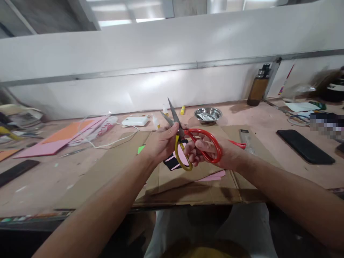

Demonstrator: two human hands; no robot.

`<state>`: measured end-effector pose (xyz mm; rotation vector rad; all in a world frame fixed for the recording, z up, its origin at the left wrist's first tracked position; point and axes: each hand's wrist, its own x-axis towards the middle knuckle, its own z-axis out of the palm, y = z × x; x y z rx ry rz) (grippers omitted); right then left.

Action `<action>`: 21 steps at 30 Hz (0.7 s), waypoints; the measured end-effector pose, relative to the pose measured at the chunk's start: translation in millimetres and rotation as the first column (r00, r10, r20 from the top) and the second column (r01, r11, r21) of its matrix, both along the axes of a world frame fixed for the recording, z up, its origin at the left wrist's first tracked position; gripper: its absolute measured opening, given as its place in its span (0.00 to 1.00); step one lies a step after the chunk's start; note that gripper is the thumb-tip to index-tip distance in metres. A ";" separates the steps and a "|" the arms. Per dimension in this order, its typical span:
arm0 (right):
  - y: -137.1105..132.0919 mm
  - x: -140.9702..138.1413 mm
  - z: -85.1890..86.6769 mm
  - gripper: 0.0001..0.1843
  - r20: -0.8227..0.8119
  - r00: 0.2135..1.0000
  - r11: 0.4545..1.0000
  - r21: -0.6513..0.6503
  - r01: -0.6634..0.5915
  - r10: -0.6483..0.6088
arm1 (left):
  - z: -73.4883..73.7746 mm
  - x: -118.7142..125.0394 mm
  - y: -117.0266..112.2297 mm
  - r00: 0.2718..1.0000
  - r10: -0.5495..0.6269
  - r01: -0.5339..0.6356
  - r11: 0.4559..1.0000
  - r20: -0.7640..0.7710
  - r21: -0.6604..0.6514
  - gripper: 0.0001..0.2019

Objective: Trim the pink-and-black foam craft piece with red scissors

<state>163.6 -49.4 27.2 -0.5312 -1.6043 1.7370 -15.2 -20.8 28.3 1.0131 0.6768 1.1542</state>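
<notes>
Red-and-yellow scissors (199, 131), pivot out of sight behind left hand (161, 143).

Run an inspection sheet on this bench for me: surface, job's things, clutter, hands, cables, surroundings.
Surface: wooden bench with flattened cardboard laid over its middle.
Job's things: scissors with red and yellow handles, blades apart and pointing up; black-and-pink piece on the cardboard under the hands.
Clutter: steel bowl, metal ruler, black phone, pink and orange sheets, brown bottle.
Grippers: left hand grips the scissors near the pivot; right hand has fingers through the red handle.
Cables: white cable lies loose from the power bank onto the cardboard.
Surroundings: white wall panel behind the bench.
</notes>
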 end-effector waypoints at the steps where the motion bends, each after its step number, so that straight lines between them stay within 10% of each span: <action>1: 4.1 1.0 -1.3 0.22 -0.035 0.998 0.998 -0.035 -0.051 0.049 | -0.1 1.9 2.6 1.000 0.000 0.000 1.000 0.009 0.022 0.10; 4: 13.9 3.0 -2.7 0.18 -0.044 0.995 0.994 -0.058 -0.088 0.086 | -2.6 5.3 8.6 0.994 -0.105 0.102 0.989 0.021 0.112 0.10; 8: 18.7 3.7 -0.4 0.14 0.184 0.967 0.967 0.218 0.134 -0.175 | -3.4 8.3 12.7 0.970 -0.243 0.243 0.948 -0.029 0.207 0.10; 15: 17.2 6.4 -9.6 0.16 0.252 0.966 0.979 0.203 0.002 -0.055 | 0.9 6.9 19.8 0.934 -0.074 0.170 0.952 -0.351 0.253 0.15; 17: 19.2 9.8 -13.0 0.15 0.248 0.962 0.976 0.212 0.057 -0.111 | -1.8 -6.0 22.2 0.841 0.125 0.035 0.959 -0.526 0.283 0.17; 21: 30.6 18.0 -18.0 0.12 0.240 0.868 0.874 0.345 0.343 -0.436 | -11.3 -43.2 24.7 0.390 0.277 -0.093 0.961 -0.878 0.261 0.14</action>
